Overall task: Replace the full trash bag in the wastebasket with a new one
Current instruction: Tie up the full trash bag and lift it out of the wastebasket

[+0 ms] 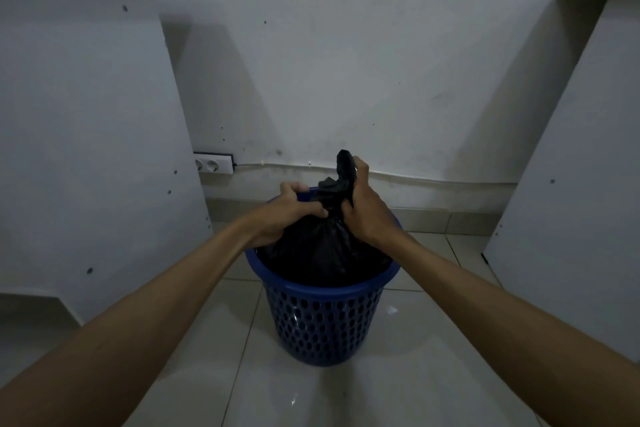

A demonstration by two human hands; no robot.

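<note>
Both hands grip the gathered neck of the black bag (325,246), which sits in the blue basket (325,319) just below them. The left hand (280,215) pinches the neck low; the right hand (363,208) curls round the bunched top, perhaps twisting it. A socket (213,165) is on the wall beyond the left hand.

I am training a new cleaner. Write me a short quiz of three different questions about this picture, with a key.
1. True or false: the black trash bag is already out of the blue wastebasket.
2. Which hand holds the gathered top of the bag higher?
3. What is on the wall left of the basket: (a) socket strip, (b) mirror, (c) switch?

Key
1. False; it sits inside.
2. The right hand; the left hand grips lower.
3. (a) socket strip.
</note>
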